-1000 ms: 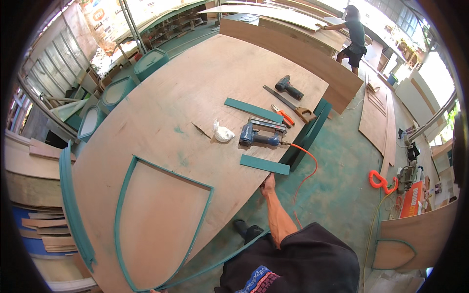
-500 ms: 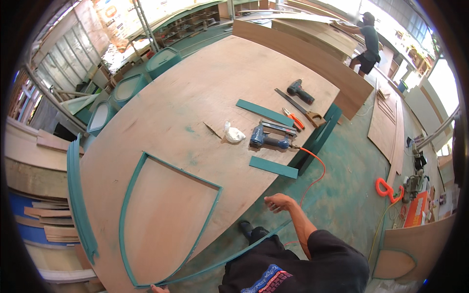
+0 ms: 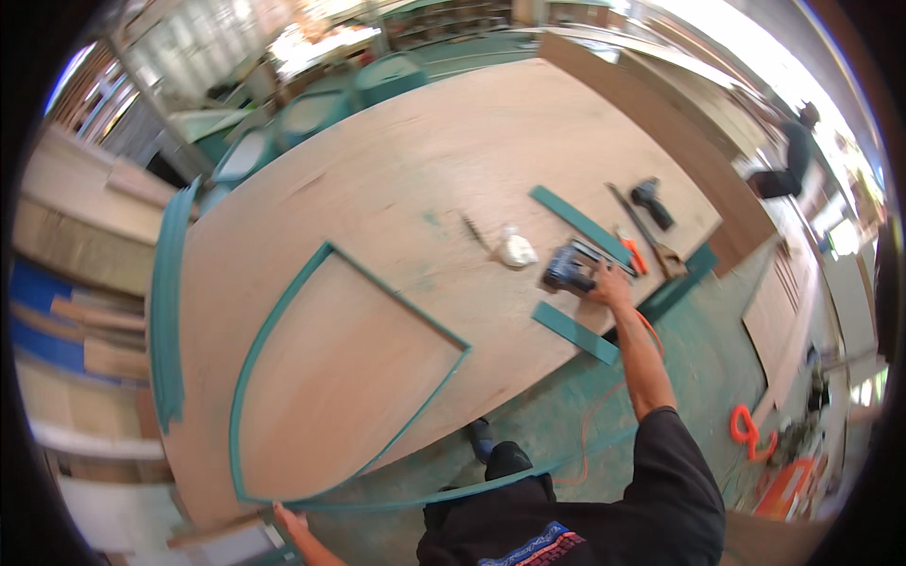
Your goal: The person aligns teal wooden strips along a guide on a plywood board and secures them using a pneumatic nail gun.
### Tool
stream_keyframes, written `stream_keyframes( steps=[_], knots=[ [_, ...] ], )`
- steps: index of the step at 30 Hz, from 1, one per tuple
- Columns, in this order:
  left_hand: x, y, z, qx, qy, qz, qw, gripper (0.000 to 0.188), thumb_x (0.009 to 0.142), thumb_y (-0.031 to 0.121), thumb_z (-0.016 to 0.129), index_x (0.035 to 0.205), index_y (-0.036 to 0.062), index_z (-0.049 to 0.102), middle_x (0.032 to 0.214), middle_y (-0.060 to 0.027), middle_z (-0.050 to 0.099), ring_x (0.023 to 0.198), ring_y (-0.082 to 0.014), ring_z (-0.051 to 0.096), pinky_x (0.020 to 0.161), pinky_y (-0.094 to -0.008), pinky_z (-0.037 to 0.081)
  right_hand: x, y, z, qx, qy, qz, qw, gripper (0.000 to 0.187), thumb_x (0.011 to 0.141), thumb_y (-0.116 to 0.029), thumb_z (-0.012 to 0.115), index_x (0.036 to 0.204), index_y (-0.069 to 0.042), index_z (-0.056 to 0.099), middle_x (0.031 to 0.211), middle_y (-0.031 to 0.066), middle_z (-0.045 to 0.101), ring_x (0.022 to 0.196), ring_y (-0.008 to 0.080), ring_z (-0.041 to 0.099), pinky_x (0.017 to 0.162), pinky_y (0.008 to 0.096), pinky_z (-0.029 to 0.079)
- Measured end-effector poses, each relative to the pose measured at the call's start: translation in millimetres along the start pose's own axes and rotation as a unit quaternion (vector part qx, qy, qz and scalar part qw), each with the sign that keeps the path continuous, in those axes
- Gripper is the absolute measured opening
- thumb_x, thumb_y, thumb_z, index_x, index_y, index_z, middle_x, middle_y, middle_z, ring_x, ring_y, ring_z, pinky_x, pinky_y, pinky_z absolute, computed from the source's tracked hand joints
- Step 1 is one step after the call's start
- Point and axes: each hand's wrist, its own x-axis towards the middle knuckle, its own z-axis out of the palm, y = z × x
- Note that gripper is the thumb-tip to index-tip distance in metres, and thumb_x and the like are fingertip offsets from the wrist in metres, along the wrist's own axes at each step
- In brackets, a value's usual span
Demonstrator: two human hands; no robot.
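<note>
In the head view, the right hand (image 3: 612,285) is closed round the nailer (image 3: 569,269) at 3 o'clock, on the table (image 3: 377,189); the left hand (image 3: 291,521), at 7 o'clock, touches the strip (image 3: 406,502) by the frame (image 3: 235,415), though whether it pinches or merely presses I cannot tell. The strip spans open floor towards 5 o'clock, so its own weight could twist it out of line, while the hose (image 3: 651,330), at 4 o'clock, could snag the overhanging slat (image 3: 573,332) and drag it off

Left of the right hand (image 3: 612,285), tabletop (image 3: 479,291) lay open between white bag (image 3: 516,247) and teal frame (image 3: 404,300), while pliers (image 3: 635,257) and saw (image 3: 671,263) obstructed its right side.
</note>
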Motion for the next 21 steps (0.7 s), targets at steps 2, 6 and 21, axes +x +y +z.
stream_keyframes(
  steps=[2,6,21],
  knots=[
    [-3.0,-6.1,-2.4,-0.018,-0.074,0.059,0.995,0.05,0.095,0.041,0.055,0.137,0.0136,0.054,0.129,-0.0088,0.06,0.114,-0.0272,0.057,0.094,-0.0487,0.048,5.7,-13.8,2.9,-0.029,-0.044,-0.022,0.998,0.103,0.066,-0.047,0.085,0.15,-0.009,0.039,0.143,0.0286,0.046,0.131,0.0434,0.048,0.11,0.0514,0.04],
    [12.4,10.7,54.3,0.011,0.067,0.014,0.998,0.052,0.092,0.04,0.061,0.134,0.0102,0.057,0.134,-0.0125,0.055,0.115,-0.0305,0.054,0.092,-0.0509,0.044,12.9,22.7,28.2,-0.048,0.156,-0.079,0.983,0.077,0.072,-0.04,0.079,0.14,-0.018,0.051,0.117,0.0165,0.066,0.105,0.0364,0.065,0.092,0.0503,0.05],
    [-45.2,-8.4,32.3,0.032,0.121,0.068,0.99,0.037,0.102,0.032,0.047,0.123,0.0053,0.063,0.077,-0.0076,0.058,0.065,-0.0187,0.055,0.056,-0.041,0.047,-46.6,-56.5,-27.6,-0.083,-0.007,-0.05,0.995,0.071,0.08,-0.008,0.046,0.151,-0.013,0.04,0.124,0.022,0.065,0.114,0.0424,0.062,0.095,0.0511,0.048]
  ],
)
